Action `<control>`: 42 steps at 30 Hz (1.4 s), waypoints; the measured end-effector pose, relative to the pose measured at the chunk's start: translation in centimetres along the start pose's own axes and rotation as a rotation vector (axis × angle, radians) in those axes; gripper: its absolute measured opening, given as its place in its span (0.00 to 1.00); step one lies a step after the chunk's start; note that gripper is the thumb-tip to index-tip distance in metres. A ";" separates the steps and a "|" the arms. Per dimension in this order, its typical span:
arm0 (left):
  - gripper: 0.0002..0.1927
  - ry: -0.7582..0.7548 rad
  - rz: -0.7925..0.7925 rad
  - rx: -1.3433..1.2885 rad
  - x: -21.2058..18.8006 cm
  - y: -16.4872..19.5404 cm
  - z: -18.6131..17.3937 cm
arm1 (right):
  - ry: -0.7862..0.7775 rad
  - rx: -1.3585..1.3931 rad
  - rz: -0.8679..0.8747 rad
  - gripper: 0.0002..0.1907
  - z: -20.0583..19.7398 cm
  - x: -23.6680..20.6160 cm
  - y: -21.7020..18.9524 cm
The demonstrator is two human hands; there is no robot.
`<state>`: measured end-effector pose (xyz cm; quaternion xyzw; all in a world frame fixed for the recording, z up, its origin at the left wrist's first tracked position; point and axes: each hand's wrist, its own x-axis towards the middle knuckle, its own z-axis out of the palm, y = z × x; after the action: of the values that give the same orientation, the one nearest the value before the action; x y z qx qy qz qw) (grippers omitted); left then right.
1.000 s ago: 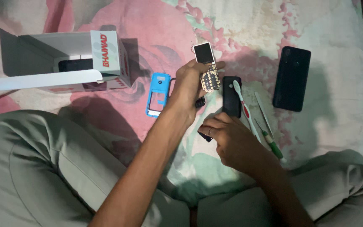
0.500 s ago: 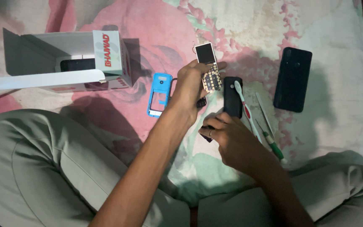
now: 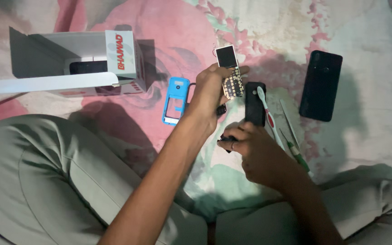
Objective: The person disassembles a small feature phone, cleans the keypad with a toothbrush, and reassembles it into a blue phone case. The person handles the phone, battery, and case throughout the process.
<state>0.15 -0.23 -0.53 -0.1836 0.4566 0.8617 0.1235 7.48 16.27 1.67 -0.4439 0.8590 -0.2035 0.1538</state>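
Two hands work over a pink floral bedsheet [image 3: 341, 190]: beside an open white cardboard box [image 3: 69, 68] and a black smartphone [image 3: 320, 85], the left hand [image 3: 209, 97] grips a bare phone circuit board with small screen [image 3: 230, 72], while the right hand [image 3: 255, 152] pinches a small black part [image 3: 227, 138], a blue plastic phone frame [image 3: 175, 100] lying nearby
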 end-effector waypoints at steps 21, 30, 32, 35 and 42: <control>0.16 -0.014 -0.013 -0.026 0.1 -0.2 0.0 | -0.073 0.023 0.068 0.34 0.4 0.1 -0.2; 0.17 -0.033 0.006 -0.002 0.0 -0.4 0.1 | -0.103 0.002 0.078 0.37 0.5 0.3 0.1; 0.16 -0.023 -0.001 0.001 0.0 -0.4 0.1 | -0.013 0.023 0.024 0.37 0.6 0.1 0.2; 0.17 -0.035 -0.006 0.013 -0.1 -0.4 0.1 | -0.009 0.058 0.079 0.37 0.5 -0.5 0.4; 0.18 -0.088 0.013 0.012 -0.4 -0.3 -0.1 | -0.094 0.115 0.174 0.25 0.0 -1.3 0.9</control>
<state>0.64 -0.13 -0.64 -0.1418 0.4572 0.8670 0.1388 7.60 17.83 1.33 -0.3670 0.8731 -0.2174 0.2361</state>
